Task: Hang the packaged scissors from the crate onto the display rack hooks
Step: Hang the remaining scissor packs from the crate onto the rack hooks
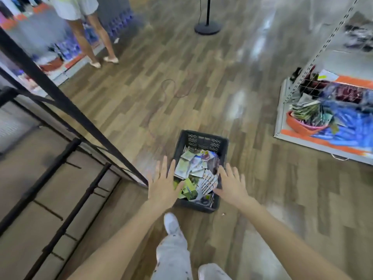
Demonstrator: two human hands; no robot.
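Note:
A black plastic crate (201,141) stands on the wooden floor just ahead of my feet. Inside lie several flat packaged items (196,174) in a loose pile, too blurred to tell apart. My left hand (164,183) hovers over the crate's left edge with fingers spread and straight, holding nothing. My right hand (231,185) is stretched out over the crate's right edge, fingers spread, also holding nothing. A black metal display rack (66,106) with bars and short hooks fills the left side.
A white shelf unit (302,81) with an orange basket (300,126) and blue goods stands at the right. Another person (90,37) stands at the far left by low shelves. A black stand base (207,28) and a thin cable (169,87) sit on the floor beyond.

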